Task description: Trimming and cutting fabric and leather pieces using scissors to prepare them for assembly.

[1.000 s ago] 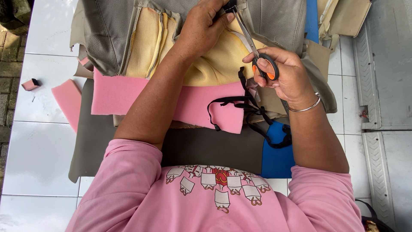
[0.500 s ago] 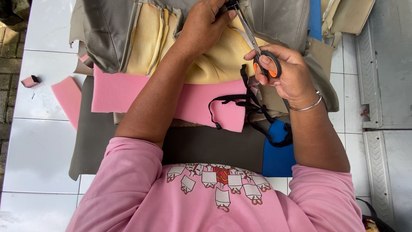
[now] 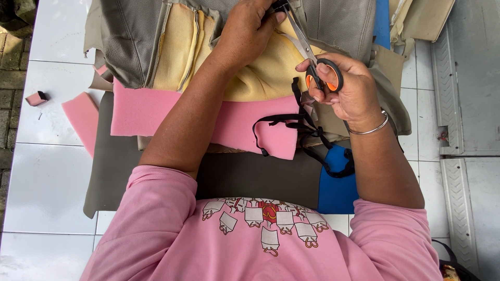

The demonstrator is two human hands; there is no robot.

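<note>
Two hands: R hand (image 3: 354,96) w/ scissors (image 3: 307,52), L hand (image 3: 247,28) pinning cover (image 3: 135,41).

The seat cover (image 3: 140,47) lies at the far side of the tiled surface (image 3: 47,171), on top of the foam sheet (image 3: 156,112). The left hand (image 3: 245,31) rests on the cover. The right hand (image 3: 349,91), to its right, holds the scissors (image 3: 312,57) over the cover. The strap (image 3: 291,125) lies on the foam sheet's right end. 2 foam offcuts (image 3: 80,117) lie left of the sheet.
</note>
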